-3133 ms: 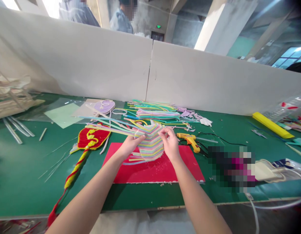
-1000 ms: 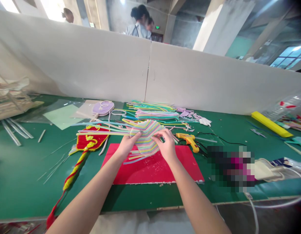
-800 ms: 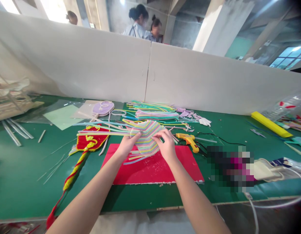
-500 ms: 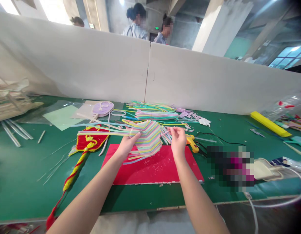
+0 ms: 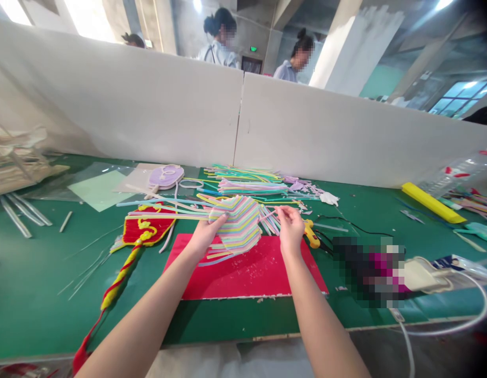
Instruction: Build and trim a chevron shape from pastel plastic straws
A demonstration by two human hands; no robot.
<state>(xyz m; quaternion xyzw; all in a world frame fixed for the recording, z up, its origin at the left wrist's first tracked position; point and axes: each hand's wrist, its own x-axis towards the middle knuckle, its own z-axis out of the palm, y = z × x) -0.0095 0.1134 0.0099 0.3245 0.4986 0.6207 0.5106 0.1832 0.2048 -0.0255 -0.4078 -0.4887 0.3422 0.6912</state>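
Note:
A striped pastel panel [image 5: 241, 223], made of strips in zigzag rows, is held above a red board [image 5: 251, 273]. My left hand [image 5: 207, 228] grips its left edge, thumb on top, with loose strip ends sticking out to the left. At the panel's right edge, my right hand [image 5: 291, 226] pinches the end of a thin pink strip [image 5: 268, 215]. Other loose ends hang out below and to the right of the panel. Small white crumbs are scattered on the board.
Bundles of pastel strips [image 5: 253, 187] lie behind the hands. At left are a red-and-yellow fan [image 5: 148, 226] and a purple fan [image 5: 165, 176]. A yellow glue gun [image 5: 311, 233], a yellow box [image 5: 433, 202] and a bottle are at right. People stand beyond the white partition [image 5: 148, 105].
My right hand has moved slightly right, drawing the pink strip out a little from the panel. A person behind the partition has shifted right.

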